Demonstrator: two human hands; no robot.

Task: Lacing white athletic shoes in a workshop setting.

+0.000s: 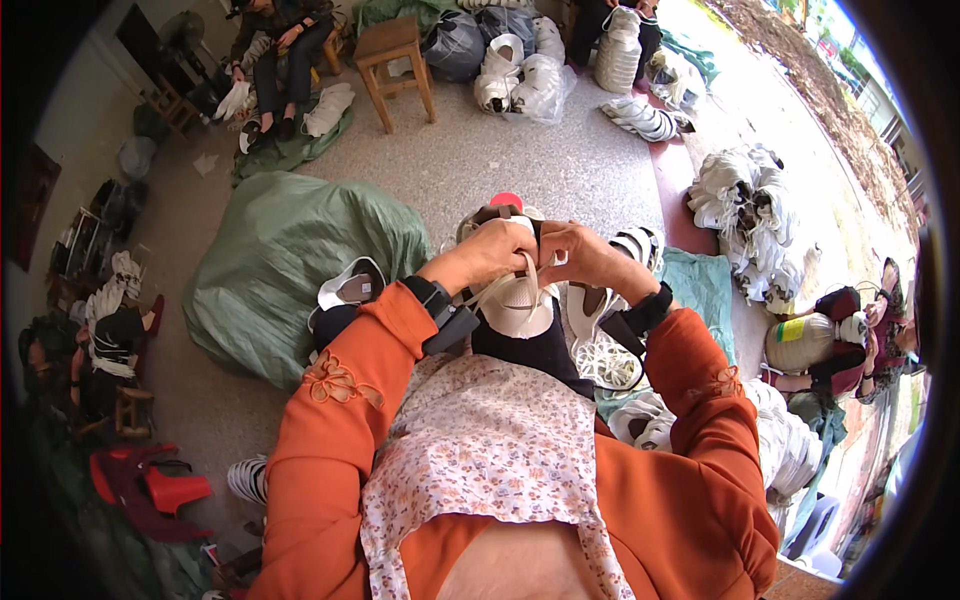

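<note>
- Both forearms, in orange sleeves, rise from the lower edge and meet at the centre of the view, each wrist carrying a black strap.
- The left hand is curled closed over the top of a white shoe, knuckles up, fingers pinching its lace or upper.
- The right hand is likewise closed, fingers bent inward on the same shoe, touching the left hand at the fingertips.
- The white shoe sits at the centre, upright over the person's lap, directly below both hands; one shoe is held.
- A second white shoe lies at 9 o'clock from the hands, just beside the left sleeve.
- A large green sack, at 9 o'clock, bulges on the floor; its contents cannot be seen.
- One wooden stool stands at 11 o'clock, well apart.
- Clear bags holding white shoes lie at 12 o'clock.
- A pile of white shoe parts lies at 2 o'clock.
- One other person sits at 11 o'clock beyond the stool.
</note>
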